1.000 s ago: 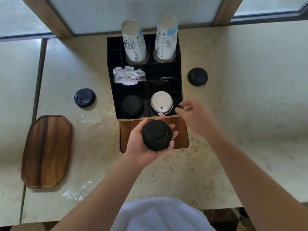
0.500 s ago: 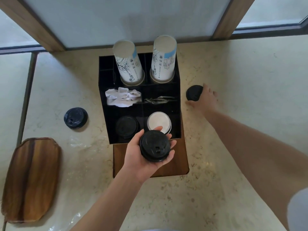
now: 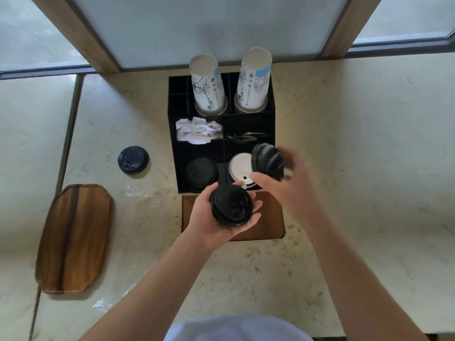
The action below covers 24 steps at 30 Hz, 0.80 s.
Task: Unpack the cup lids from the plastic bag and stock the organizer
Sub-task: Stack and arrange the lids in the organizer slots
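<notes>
Pale stone makes up the big counter (image 3: pixel 357 168), which runs up to a window with wooden frames. On the counter sits a black organizer (image 3: pixel 270 112) with many boxes inside, standing on a brown wooden base (image 3: pixel 270 225). At its back, two tall stacks of paper cups (image 3: pixel 209 87) stand upside down, side by side. A long wooden tray (image 3: pixel 73 239) lies far to the left. Crumpled white paper (image 3: pixel 197 130) fills a middle box on the left. In the front boxes, a stack of black lids (image 3: pixel 200 171) sits on the left and white lids (image 3: pixel 240 167) sit on the right. The left hand (image 3: pixel 211 220) is held palm up in front of the organizer, with its fingers curled around a stack of black lids (image 3: pixel 231 207). The right hand (image 3: pixel 288 185) is above the front right box and holds one black lid (image 3: pixel 267 161) tipped on its edge, blurry, with fingers wrapped around it. One more black lid (image 3: pixel 133 159) lies alone on the counter, left of the organizer. Bits of clear plastic (image 3: pixel 103 305) lie near the front edge.
</notes>
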Motion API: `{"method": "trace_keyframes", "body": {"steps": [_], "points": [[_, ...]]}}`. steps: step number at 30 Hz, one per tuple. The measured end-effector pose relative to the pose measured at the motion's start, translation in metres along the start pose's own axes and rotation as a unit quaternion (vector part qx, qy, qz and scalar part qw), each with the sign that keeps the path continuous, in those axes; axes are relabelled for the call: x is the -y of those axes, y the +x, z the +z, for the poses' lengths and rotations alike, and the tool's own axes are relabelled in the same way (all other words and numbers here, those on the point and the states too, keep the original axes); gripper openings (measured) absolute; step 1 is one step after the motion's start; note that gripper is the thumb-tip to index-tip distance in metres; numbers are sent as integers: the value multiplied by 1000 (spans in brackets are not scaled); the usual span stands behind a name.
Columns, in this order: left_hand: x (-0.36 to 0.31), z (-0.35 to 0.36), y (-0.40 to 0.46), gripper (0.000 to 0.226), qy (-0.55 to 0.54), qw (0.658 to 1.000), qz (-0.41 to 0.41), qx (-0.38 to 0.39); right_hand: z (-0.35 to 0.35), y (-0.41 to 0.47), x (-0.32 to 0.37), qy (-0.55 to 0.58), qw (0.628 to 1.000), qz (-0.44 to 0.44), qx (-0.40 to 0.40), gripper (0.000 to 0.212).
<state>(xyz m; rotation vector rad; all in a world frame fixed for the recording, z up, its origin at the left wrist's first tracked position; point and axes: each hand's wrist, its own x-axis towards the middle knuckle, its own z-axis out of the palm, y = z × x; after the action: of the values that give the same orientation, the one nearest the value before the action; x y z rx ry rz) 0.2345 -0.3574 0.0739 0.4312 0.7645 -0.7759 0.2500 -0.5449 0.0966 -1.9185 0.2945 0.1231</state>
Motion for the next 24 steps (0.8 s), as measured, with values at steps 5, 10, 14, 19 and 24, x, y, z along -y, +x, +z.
{"method": "trace_keyframes", "body": {"steps": [5,10,14,19,24], "points": [[16,-8,-31,45,67,997,19,21,27,-79,23,-122,981,-75,130,91],[30,-23,-53,41,88,995,34,28,29,-103,26,-180,964,-114,160,92],[35,-35,-66,40,96,993,36,53,30,-114,26,-202,955,-129,174,93],[39,-43,-77,42,102,991,60,69,35,-124,30,-224,945,-146,190,95],[38,-40,-85,41,89,989,77,95,39,-131,38,-253,936,-168,179,91]]}}
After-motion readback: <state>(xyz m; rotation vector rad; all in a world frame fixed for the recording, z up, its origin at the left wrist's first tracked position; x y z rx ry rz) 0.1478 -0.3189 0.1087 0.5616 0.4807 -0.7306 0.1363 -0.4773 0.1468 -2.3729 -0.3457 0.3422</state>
